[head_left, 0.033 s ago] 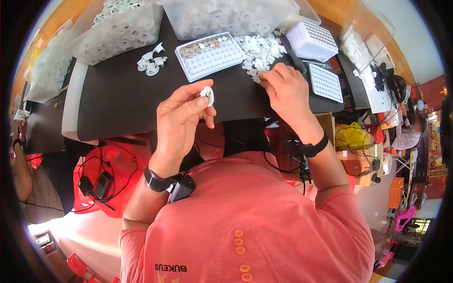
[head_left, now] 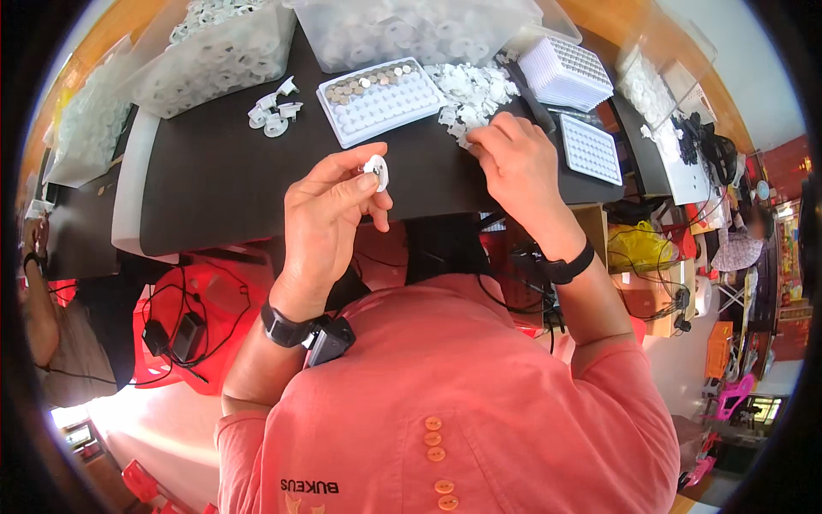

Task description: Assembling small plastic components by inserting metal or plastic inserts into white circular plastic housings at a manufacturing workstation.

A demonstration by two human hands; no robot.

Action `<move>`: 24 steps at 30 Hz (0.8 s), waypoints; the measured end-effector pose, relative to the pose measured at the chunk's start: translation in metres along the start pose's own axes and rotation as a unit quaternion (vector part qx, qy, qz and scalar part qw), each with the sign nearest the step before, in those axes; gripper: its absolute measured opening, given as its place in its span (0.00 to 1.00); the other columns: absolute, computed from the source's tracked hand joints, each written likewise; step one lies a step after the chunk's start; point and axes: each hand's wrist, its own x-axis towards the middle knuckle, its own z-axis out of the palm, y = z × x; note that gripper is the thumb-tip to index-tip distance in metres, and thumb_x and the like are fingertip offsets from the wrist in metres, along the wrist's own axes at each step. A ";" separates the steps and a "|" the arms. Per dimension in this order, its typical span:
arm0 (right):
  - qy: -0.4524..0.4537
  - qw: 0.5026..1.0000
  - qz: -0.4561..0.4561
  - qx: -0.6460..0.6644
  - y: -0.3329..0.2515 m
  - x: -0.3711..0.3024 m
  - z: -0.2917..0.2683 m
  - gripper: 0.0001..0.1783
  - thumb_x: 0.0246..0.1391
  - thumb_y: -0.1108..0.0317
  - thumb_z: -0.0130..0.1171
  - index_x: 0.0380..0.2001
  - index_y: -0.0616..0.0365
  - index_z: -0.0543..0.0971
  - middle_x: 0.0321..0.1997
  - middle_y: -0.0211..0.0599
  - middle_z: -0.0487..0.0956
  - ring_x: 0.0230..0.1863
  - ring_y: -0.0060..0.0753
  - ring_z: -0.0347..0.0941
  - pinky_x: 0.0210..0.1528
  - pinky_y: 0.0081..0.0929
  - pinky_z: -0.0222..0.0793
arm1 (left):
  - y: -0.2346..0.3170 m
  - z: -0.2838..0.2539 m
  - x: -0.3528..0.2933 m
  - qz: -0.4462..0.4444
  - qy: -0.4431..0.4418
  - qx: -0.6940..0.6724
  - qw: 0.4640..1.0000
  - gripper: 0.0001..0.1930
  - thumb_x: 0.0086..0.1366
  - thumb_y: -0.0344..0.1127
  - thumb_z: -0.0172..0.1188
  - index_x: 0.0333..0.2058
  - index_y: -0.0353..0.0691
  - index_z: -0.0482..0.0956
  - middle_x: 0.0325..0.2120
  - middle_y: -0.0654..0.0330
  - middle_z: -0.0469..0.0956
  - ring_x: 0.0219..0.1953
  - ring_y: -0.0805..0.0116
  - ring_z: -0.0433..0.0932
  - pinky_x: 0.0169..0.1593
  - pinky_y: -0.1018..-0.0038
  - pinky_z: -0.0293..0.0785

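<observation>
My left hand (head_left: 330, 210) is raised over the near edge of the dark table, thumb and forefinger closed on a small round white plastic part (head_left: 377, 174). The part has a hollow with a darker spot near its middle. My right hand (head_left: 518, 163) reaches to the near edge of a loose pile of small white plastic pieces (head_left: 476, 88). Its thumb and fingertips are pinched together there, and what lies between them is hard to make out. Beyond my hands stands a white tray (head_left: 390, 124) of small pockets, its far rows filled with silvery round discs (head_left: 351, 90).
Several white plastic parts (head_left: 276, 113) lie left of the tray. Clear bins (head_left: 227, 73) of similar parts line the back. At the right are a stack of white trays (head_left: 565, 75) and a single pocketed tray (head_left: 591, 152). Another person's arm (head_left: 38, 300) shows far left.
</observation>
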 end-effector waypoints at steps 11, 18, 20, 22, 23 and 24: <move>-0.011 0.996 0.010 0.091 0.000 -0.004 -0.004 0.08 0.46 0.74 0.64 0.32 0.51 0.79 0.33 0.32 0.75 0.38 0.43 0.73 0.39 0.39 0.65 | -0.002 -0.012 0.000 -0.002 -0.024 0.000 1.000 0.19 0.68 0.32 0.58 0.54 0.27 0.77 0.36 0.54 0.80 0.33 0.64 0.79 0.29 0.71 0.74; -0.030 0.996 -0.042 0.066 -0.015 -0.023 -0.015 0.11 0.46 0.71 0.67 0.36 0.54 0.80 0.37 0.34 0.74 0.42 0.42 0.73 0.40 0.38 0.64 | -0.002 -0.015 0.002 -0.003 -0.033 0.003 0.999 0.21 0.67 0.34 0.58 0.55 0.28 0.76 0.36 0.54 0.79 0.34 0.63 0.78 0.29 0.71 0.73; -0.036 0.994 -0.048 0.089 -0.017 -0.026 -0.022 0.15 0.44 0.67 0.69 0.37 0.54 0.79 0.37 0.33 0.73 0.43 0.42 0.72 0.42 0.37 0.64 | -0.002 -0.017 0.003 -0.005 -0.033 -0.017 0.999 0.21 0.68 0.35 0.58 0.55 0.28 0.75 0.36 0.54 0.79 0.34 0.63 0.78 0.29 0.72 0.72; -0.031 0.993 -0.063 0.095 -0.020 -0.030 -0.025 0.16 0.43 0.66 0.70 0.37 0.54 0.79 0.37 0.34 0.72 0.44 0.43 0.72 0.43 0.38 0.64 | -0.002 -0.015 0.004 -0.004 -0.030 -0.021 0.999 0.20 0.68 0.35 0.58 0.54 0.29 0.75 0.35 0.54 0.79 0.33 0.63 0.78 0.30 0.72 0.71; -0.026 0.991 -0.081 0.098 -0.020 -0.032 -0.025 0.17 0.42 0.65 0.71 0.37 0.54 0.78 0.37 0.34 0.72 0.45 0.43 0.72 0.43 0.38 0.64 | -0.002 -0.015 0.005 -0.002 -0.028 -0.029 0.999 0.20 0.68 0.36 0.58 0.54 0.30 0.75 0.35 0.54 0.78 0.33 0.63 0.77 0.30 0.73 0.71; -0.024 0.991 -0.079 0.102 -0.018 -0.036 -0.024 0.17 0.42 0.65 0.71 0.37 0.54 0.78 0.37 0.34 0.72 0.45 0.43 0.72 0.43 0.38 0.64 | -0.002 -0.017 0.006 -0.002 -0.027 -0.025 0.999 0.20 0.68 0.36 0.58 0.54 0.30 0.75 0.35 0.54 0.78 0.33 0.63 0.77 0.30 0.73 0.71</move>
